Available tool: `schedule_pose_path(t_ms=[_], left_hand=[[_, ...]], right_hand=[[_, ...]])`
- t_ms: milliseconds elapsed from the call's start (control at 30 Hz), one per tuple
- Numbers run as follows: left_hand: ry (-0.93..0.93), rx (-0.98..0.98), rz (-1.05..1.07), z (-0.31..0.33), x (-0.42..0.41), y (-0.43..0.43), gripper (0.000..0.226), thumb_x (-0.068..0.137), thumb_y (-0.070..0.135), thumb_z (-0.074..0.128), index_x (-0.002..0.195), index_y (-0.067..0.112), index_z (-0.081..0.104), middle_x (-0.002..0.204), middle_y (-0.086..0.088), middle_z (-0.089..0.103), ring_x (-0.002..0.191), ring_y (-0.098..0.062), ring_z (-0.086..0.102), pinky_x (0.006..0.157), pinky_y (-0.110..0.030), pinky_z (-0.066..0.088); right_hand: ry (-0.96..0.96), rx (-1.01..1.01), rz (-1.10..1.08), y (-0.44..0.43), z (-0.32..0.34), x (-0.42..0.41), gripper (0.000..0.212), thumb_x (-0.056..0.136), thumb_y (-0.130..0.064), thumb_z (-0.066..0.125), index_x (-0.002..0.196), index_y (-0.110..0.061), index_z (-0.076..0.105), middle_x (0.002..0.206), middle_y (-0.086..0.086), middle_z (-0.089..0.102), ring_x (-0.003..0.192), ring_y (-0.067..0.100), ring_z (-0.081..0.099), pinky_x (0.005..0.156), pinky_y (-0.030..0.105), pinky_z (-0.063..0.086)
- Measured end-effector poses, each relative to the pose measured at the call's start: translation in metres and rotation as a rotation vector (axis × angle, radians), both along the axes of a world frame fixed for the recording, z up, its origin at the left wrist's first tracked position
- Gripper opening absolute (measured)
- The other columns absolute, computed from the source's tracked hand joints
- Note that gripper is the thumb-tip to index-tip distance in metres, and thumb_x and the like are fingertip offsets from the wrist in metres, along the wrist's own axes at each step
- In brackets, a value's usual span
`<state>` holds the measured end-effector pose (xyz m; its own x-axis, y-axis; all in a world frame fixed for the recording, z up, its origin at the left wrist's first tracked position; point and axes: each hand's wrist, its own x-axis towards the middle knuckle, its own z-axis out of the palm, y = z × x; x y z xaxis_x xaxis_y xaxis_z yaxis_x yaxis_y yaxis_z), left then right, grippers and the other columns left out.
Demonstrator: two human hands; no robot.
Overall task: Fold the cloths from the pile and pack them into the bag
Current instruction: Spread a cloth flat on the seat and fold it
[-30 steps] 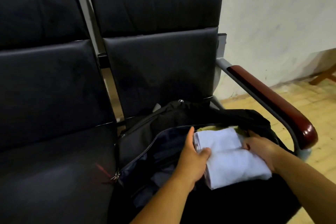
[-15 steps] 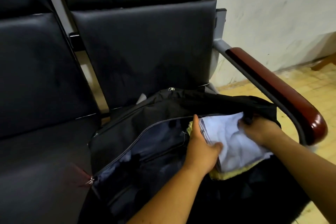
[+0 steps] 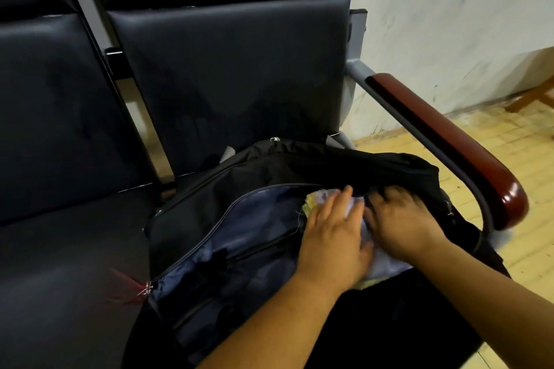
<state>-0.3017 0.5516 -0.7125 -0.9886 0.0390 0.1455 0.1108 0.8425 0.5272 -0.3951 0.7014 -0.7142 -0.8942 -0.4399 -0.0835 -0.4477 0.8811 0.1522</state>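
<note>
- The black padded seat (image 3: pixel 60 249) on the left carries nothing that belongs to the task; no pile of cloths shows in this view.
- A black fabric travel bag with dark blue lining (image 3: pixel 257 219) lies unzipped on the next seat, with a small red tassel on the zip pull (image 3: pixel 133 289) at its near left corner.
- A pale yellow folded cloth (image 3: pixel 313 202) lies inside the bag's right part, and only its edges show.
- The left hand (image 3: pixel 332 237) lies flat on the stack with straight fingers, pressing down and gripping nothing.
- A white folded cloth (image 3: pixel 386 266) sits on top of the yellow one, mostly covered by both hands.
- The right hand (image 3: pixel 401 225) also presses on the white cloth with spread fingers. It is blurred, and its fingertips reach the edge of the bag's black upper flap (image 3: pixel 359 168).
- I judge that the cloths are being pushed deeper into the bag.
- Risk: uneven pressure could slide the white cloth off the yellow one and open its folds.
- Risk: the loose flap may fold in and block the way.
- The reddish-brown wooden armrest (image 3: pixel 449 144) stands close on the right. A cloth pushed too far that way could slip out towards the yellow tiled floor (image 3: pixel 509 189).
</note>
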Motion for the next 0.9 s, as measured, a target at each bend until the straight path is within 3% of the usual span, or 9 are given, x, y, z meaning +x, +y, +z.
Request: schedule_pose_path(t_ms=[100,167,233,300,400,533,633,767,900], left_hand=[[-0.214,-0.223,-0.119,-0.018,-0.007,-0.005,0.106,0.089,0.068,0.055,0.165,0.014,0.003,0.172,-0.005,-0.013,0.157,-0.019,-0.019,0.126,-0.043,-0.013],[-0.285,-0.221,-0.110,-0.028,-0.006,-0.010,0.114,0.087,0.076,0.051,0.164,0.017,-0.009,0.169,-0.002,-0.023,0.154,-0.015,-0.026,0.126,-0.045,-0.014],[-0.322,-0.164,-0.108,-0.036,-0.006,-0.011,0.117,0.086,0.078,0.053,0.163,0.021,-0.014,0.168,0.001,-0.028,0.154,-0.014,-0.027,0.126,-0.048,-0.009],[-0.367,-0.075,-0.121,-0.035,-0.006,-0.014,0.117,0.085,0.075,0.058,0.163,0.024,-0.014,0.167,0.004,-0.030,0.154,-0.014,-0.026,0.125,-0.048,-0.004],[-0.330,0.056,-0.150,-0.023,0.001,-0.025,0.104,0.089,0.059,0.066,0.165,0.025,0.004,0.172,0.002,-0.010,0.158,-0.014,-0.010,0.128,-0.040,0.008],[-0.227,0.240,-0.045,0.009,0.028,-0.057,0.068,0.099,0.040,0.061,0.159,0.030,0.030,0.162,0.001,0.039,0.147,-0.018,0.037,0.118,-0.031,0.034],[-0.181,0.366,0.068,0.034,0.056,-0.087,0.055,0.100,0.030,0.059,0.152,0.036,0.041,0.144,0.010,0.058,0.130,-0.009,0.054,0.110,-0.031,0.046],[-0.129,0.405,0.212,0.067,0.115,-0.142,0.046,0.101,0.025,0.060,0.144,0.038,0.050,0.113,0.019,0.068,0.104,0.001,0.065,0.097,-0.025,0.052],[-0.096,0.388,0.312,0.088,0.182,-0.203,0.043,0.100,0.021,0.059,0.138,0.039,0.055,0.098,0.020,0.072,0.087,0.003,0.068,0.085,-0.027,0.057]], right_hand=[[-0.104,0.099,0.146,0.007,-0.021,-0.002,0.095,0.092,-0.072,-0.004,0.127,-0.018,0.066,0.116,0.010,0.069,0.106,0.033,0.063,0.094,0.037,0.045],[-0.049,-0.081,0.126,0.006,-0.019,0.001,0.084,0.101,-0.066,0.006,0.117,-0.018,0.073,0.105,0.008,0.074,0.094,0.027,0.070,0.082,0.029,0.053],[-0.099,-0.156,0.036,0.006,-0.025,0.002,0.066,0.104,-0.062,0.022,0.126,-0.020,0.068,0.118,0.006,0.072,0.108,0.023,0.066,0.094,0.030,0.048],[-0.149,-0.141,-0.035,0.005,-0.024,0.006,0.077,0.099,-0.071,0.017,0.129,-0.019,0.066,0.123,0.007,0.070,0.114,0.025,0.063,0.099,0.033,0.046],[-0.119,-0.207,0.002,-0.001,-0.015,0.016,0.103,0.088,-0.081,-0.001,0.121,-0.013,0.069,0.111,0.015,0.073,0.102,0.034,0.068,0.088,0.039,0.053],[-0.134,-0.454,0.073,-0.032,0.012,0.049,0.044,0.102,-0.050,0.041,0.128,-0.025,0.065,0.115,0.004,0.072,0.102,0.024,0.067,0.087,0.036,0.052],[-0.166,-0.802,0.005,-0.072,0.037,0.086,0.019,0.102,-0.031,0.058,0.107,-0.022,0.074,0.097,-0.001,0.073,0.089,0.016,0.066,0.079,0.024,0.048],[-0.265,-1.087,-0.153,-0.142,0.072,0.138,0.025,0.103,-0.035,0.055,0.085,-0.022,0.067,0.075,-0.003,0.068,0.073,0.013,0.065,0.073,0.033,0.053],[-0.454,-1.202,-0.080,-0.209,0.095,0.192,0.029,0.103,-0.035,0.054,0.079,-0.023,0.065,0.069,-0.001,0.068,0.060,0.014,0.064,0.063,0.044,0.057]])
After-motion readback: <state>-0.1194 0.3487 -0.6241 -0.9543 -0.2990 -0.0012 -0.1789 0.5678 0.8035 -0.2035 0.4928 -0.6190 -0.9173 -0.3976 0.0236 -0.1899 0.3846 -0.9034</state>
